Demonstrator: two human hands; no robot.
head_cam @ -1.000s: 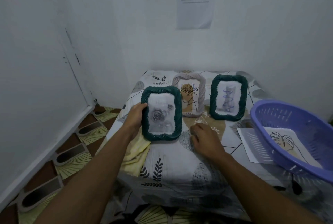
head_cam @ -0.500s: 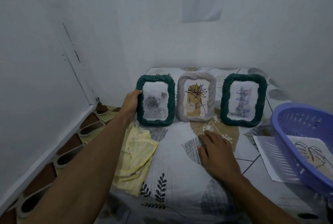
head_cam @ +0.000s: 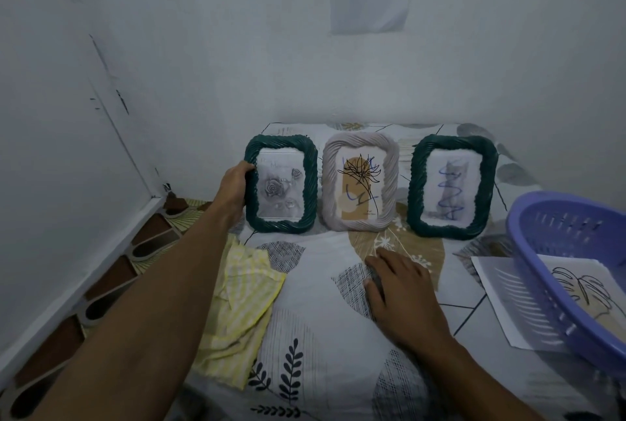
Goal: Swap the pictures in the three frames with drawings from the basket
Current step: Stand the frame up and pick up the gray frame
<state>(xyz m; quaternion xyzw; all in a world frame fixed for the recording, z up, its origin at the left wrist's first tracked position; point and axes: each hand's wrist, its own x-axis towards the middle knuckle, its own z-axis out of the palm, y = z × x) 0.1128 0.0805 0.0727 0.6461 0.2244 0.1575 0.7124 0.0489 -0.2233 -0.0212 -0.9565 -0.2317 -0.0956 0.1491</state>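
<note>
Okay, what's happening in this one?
A person's left hand grips the edge of the left green frame, which stands in a row with a pale frame and another green frame. The right hand rests flat on the bedsheet. A drawing lies in the purple basket.

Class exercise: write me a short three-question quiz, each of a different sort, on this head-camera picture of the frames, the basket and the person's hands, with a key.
1. True or false: the left hand grips the side of the green frame with the rose picture.
2. Multiple choice: the pale frame stands (A) at the left end of the row, (B) between the two green frames, (C) inside the basket.
3. Fill in: the right hand lies flat on the patterned ____, holding nothing.

Key
1. True.
2. B: the second green frame is on its other side, and the purple basket holds only a leaf drawing.
3. Cloth.
</note>
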